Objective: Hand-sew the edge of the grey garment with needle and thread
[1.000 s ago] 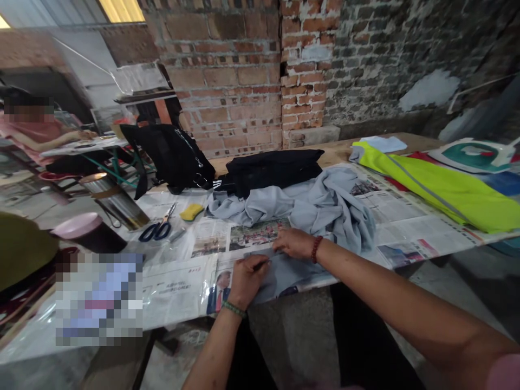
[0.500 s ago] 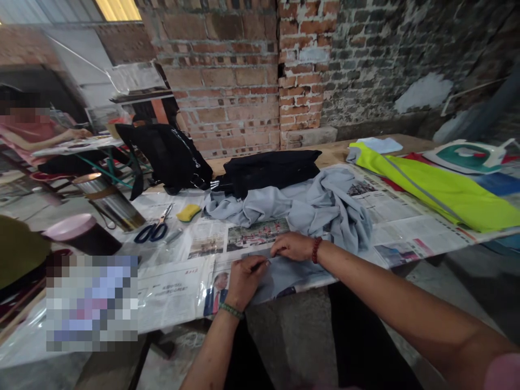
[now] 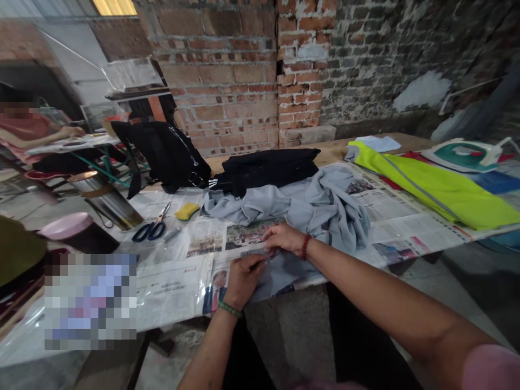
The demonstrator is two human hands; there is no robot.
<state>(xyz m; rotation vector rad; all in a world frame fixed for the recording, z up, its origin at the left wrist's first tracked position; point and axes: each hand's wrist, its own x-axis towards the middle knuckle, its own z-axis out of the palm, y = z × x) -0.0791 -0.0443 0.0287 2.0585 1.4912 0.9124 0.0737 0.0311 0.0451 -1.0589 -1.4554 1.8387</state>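
Grey fabric (image 3: 341, 211) lies bunched on the newspaper-covered table, and a flat part of it runs under my hands to the near edge. My left hand (image 3: 245, 277), with a green bead bracelet, is closed in a pinch on the cloth's edge. Just right of it and slightly higher is my right hand (image 3: 285, 238), wearing a red bead bracelet. Its fingertips are pressed together close to the left fingertips. Whatever they hold is too small to make out.
Scissors (image 3: 152, 226), a yellow sponge (image 3: 187, 211), a steel flask (image 3: 108, 200) and a pink-lidded cup (image 3: 77, 233) stand left. Black bags (image 3: 162, 154) lie behind. At right are a neon yellow garment (image 3: 430, 184) and an iron (image 3: 463, 154). Another person (image 3: 24, 132) sits far left.
My right hand has shifted slightly left and up, its fingers now nearer above the left fingertips. My left hand stays at the cloth's edge.
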